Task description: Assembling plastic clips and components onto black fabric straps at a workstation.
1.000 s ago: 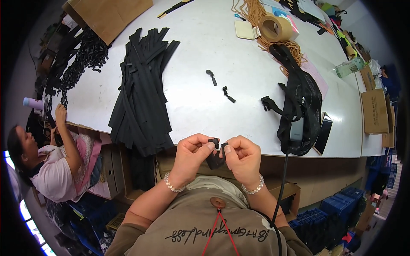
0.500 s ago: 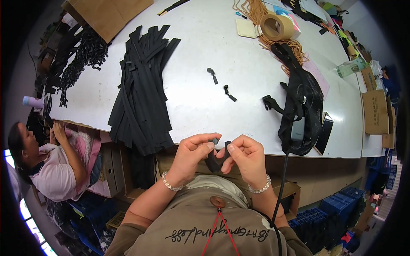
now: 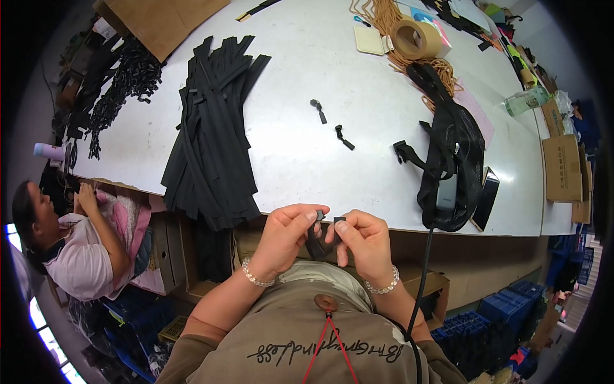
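Observation:
Close to my body, just off the table's near edge, my left hand (image 3: 286, 230) is closed in a pinch. A small dark grey piece (image 3: 320, 215), perhaps a zipper slider, shows at its thumb tip. A black zipper strip (image 3: 318, 248) sags in a loop between my hands. My right hand (image 3: 367, 237) pinches one end of it between thumb and forefinger; the other end runs behind my left fingers, partly hidden. Two black zipper sliders with pull tabs, a farther one (image 3: 318, 111) and a nearer one (image 3: 344, 137), lie on the table beyond my hands.
A pile of black strips (image 3: 214, 134) lies left on the white table (image 3: 288, 166). At right are a black mesh bag (image 3: 457, 147) with a cable, a phone (image 3: 486, 198), a tape roll (image 3: 416, 40) and tan cords (image 3: 378, 16). A co-worker (image 3: 83, 249) sits at left.
My right hand has shifted slightly left, bringing its strip end nearer to my left fingertips. My left hand stays nearly in place, still pinching.

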Motion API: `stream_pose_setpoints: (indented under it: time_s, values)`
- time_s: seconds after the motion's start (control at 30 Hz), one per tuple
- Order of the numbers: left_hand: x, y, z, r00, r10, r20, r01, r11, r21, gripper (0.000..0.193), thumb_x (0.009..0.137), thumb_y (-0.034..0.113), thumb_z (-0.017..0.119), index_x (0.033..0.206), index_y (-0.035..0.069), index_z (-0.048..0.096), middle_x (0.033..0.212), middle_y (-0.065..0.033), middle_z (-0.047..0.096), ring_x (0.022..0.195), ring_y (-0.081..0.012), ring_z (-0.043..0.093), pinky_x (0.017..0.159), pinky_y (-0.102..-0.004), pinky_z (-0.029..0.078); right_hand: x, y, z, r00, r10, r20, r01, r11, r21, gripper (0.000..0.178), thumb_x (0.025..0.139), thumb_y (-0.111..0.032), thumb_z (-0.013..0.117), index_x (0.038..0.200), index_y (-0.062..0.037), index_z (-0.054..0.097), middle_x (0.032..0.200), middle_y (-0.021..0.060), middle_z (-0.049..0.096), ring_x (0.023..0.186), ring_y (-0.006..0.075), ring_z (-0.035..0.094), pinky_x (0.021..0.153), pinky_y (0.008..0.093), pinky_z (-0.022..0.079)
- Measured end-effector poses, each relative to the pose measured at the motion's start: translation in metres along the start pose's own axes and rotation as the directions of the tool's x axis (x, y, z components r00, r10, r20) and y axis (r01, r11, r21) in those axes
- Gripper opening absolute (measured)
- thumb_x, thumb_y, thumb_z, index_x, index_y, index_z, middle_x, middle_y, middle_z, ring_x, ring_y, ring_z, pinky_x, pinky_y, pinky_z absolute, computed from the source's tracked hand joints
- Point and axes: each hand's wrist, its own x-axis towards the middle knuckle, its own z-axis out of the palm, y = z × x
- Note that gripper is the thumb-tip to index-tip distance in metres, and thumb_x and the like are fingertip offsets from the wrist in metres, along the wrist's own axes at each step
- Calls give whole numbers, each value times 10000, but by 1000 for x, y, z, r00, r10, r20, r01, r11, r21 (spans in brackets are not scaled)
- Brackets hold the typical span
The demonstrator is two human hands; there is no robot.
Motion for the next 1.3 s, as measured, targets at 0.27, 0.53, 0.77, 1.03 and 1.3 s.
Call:
stream_pose_setpoints:
  time_s: [0.27, 0.53, 0.77, 1.03, 1.3]
  values:
    - [-5, 7, 14, 986, 169, 1, -166, 963, 213, 158, 856, 28, 553, 960, -25, 660, 797, -51, 647, 680, -64, 546, 631, -201, 460, -1, -1, 1, 991, -1, 131, 11, 997, -75, 166, 903, -43, 479, 752, 16, 516, 771, 113, 603, 475, 75, 499, 432, 181, 399]
    - [-6, 9, 14, 987, 158, 13, -156, 957, 243, 140, 852, 12, 554, 929, -30, 664, 800, -54, 650, 658, -75, 569, 607, -200, 475, 1, -3, -3, 983, 89, 163, -78, 994, -76, 174, 899, -71, 520, 735, -14, 532, 702, 34, 599, 506, 39, 509, 444, 167, 379]
    - [-6, 12, 13, 987, 143, 68, -158, 926, 342, 154, 866, -17, 532, 959, -39, 653, 779, -63, 648, 669, -90, 599, 615, -205, 490, 2, -6, -8, 966, 155, 207, -151, 988, -38, 174, 897, -74, 523, 735, -13, 536, 694, 25, 589, 512, 38, 508, 448, 166, 374]
    - [-5, 14, 11, 991, 91, 97, -117, 943, 313, 151, 856, -13, 561, 966, -33, 662, 809, -61, 659, 690, -72, 579, 624, -194, 476, -2, 2, -8, 985, 71, 158, -59, 995, -78, 167, 904, -70, 513, 752, -3, 530, 737, 44, 591, 531, 42, 509, 472, 171, 398]
    - [-8, 10, 11, 988, 118, 99, -145, 930, 337, 179, 862, -10, 558, 1015, -26, 649, 813, -45, 644, 729, -73, 572, 664, -204, 481, -8, 10, -1, 994, -91, 65, 96, 993, -67, 109, 907, -49, 505, 869, 32, 566, 805, 62, 595, 620, 75, 553, 566, 195, 457]
